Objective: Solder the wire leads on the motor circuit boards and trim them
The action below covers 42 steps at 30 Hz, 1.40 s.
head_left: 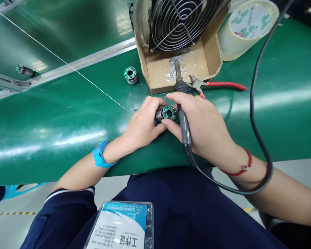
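Note:
My left hand (145,122) is closed around a small cylindrical motor (168,113), whose round green circuit board faces up toward me. Close on its right, my right hand (199,121) grips a soldering iron (184,126) by its dark handle. The iron's metal tip points away from me, over the cardboard box. My right thumb and a fingertip reach to the motor's edge. Another motor with a green board (131,75) stands upright on the green bench, beyond my left hand. A thin strand of solder wire (93,84) runs down from the upper left toward my left hand.
A cardboard box (158,81) holds a black fan (182,26) and scattered wire clippings. Red-handled cutters (197,84) lean at its front edge. A wide tape roll (248,29) stands to the right. Another motor (25,70) lies far left. The iron's black cable (254,103) loops over my right forearm.

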{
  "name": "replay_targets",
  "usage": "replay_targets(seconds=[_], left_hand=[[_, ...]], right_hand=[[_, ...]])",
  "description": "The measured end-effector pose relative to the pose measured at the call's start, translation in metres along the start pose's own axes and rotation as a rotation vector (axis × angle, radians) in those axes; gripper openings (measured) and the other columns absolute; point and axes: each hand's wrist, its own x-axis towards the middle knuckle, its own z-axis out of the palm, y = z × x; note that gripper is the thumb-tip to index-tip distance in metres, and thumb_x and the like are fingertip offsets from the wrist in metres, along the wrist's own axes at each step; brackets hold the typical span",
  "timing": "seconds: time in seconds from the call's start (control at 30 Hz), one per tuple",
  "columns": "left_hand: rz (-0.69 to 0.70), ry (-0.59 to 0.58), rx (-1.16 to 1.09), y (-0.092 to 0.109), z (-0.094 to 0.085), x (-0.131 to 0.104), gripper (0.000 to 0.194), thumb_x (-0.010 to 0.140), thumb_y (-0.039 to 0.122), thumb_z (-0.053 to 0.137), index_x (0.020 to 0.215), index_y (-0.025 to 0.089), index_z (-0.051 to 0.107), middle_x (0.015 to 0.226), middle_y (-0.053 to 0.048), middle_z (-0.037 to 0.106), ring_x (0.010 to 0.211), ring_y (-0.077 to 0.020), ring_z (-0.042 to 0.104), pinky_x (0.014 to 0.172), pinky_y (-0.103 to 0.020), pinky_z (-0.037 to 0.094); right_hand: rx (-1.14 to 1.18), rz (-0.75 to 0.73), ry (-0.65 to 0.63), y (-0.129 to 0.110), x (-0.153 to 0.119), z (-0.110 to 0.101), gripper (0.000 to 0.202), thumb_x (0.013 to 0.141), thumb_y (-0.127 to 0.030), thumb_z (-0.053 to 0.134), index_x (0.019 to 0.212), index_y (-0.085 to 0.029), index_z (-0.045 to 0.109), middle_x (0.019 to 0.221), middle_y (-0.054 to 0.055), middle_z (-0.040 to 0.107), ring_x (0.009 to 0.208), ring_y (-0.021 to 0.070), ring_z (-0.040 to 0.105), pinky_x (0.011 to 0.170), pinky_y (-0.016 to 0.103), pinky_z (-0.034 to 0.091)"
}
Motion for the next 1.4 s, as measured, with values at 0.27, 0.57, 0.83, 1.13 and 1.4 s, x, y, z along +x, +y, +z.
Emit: replay_targets(seconds=[0.27,0.57,0.83,1.13,1.4], left_hand=[[-0.081,-0.008,-0.445,-0.022,0.005,0.000,0.077,0.070,0.002,0.050,0.136,0.033,0.024,0.144,-0.012,0.043,0.077,-0.0077,0.062,0.051,-0.020,0.046],[0.155,0.021,-0.168,0.008,-0.015,0.002,0.022,0.085,0.008,0.054,0.104,0.020,0.054,0.105,-0.005,0.064,0.083,-0.0120,0.062,0.071,-0.027,0.052],[0.107,0.063,0.001,-0.011,-0.009,0.009,0.014,0.086,0.004,0.056,0.091,0.017,0.058,0.077,0.002,0.063,0.068,-0.0086,0.057,0.063,-0.022,0.044],[0.153,0.092,0.057,-0.012,-0.003,0.011,0.016,0.085,0.004,0.051,0.082,0.019,0.055,0.077,0.001,0.061,0.073,-0.0126,0.058,0.069,-0.028,0.047],[0.146,0.049,0.075,-0.011,0.002,0.014,0.015,0.090,0.010,0.049,0.083,0.021,0.056,0.080,-0.002,0.061,0.077,-0.0163,0.060,0.073,-0.033,0.050]], right_hand=[[0.097,-0.147,0.055,0.012,0.004,0.008,0.043,0.086,-0.021,0.059,0.128,-0.021,0.054,0.114,0.009,0.067,0.110,0.0285,0.060,0.095,0.048,0.047],[0.407,-0.115,0.321,-0.001,-0.003,0.005,0.040,0.088,-0.012,0.061,0.122,-0.033,0.056,0.090,-0.002,0.069,0.088,0.0185,0.064,0.087,0.040,0.053],[0.466,0.088,0.434,0.030,-0.032,-0.010,0.043,0.084,-0.024,0.070,0.127,-0.032,0.068,0.108,0.006,0.075,0.076,0.0187,0.074,0.065,0.033,0.060],[0.631,0.168,0.505,0.026,-0.042,-0.010,0.019,0.080,-0.019,0.073,0.099,-0.022,0.077,0.072,0.004,0.072,0.052,0.0126,0.066,0.044,0.021,0.052],[0.534,0.144,0.490,0.028,-0.039,-0.015,0.021,0.078,-0.019,0.074,0.099,-0.021,0.078,0.066,0.003,0.072,0.056,0.0160,0.069,0.040,0.023,0.050]])
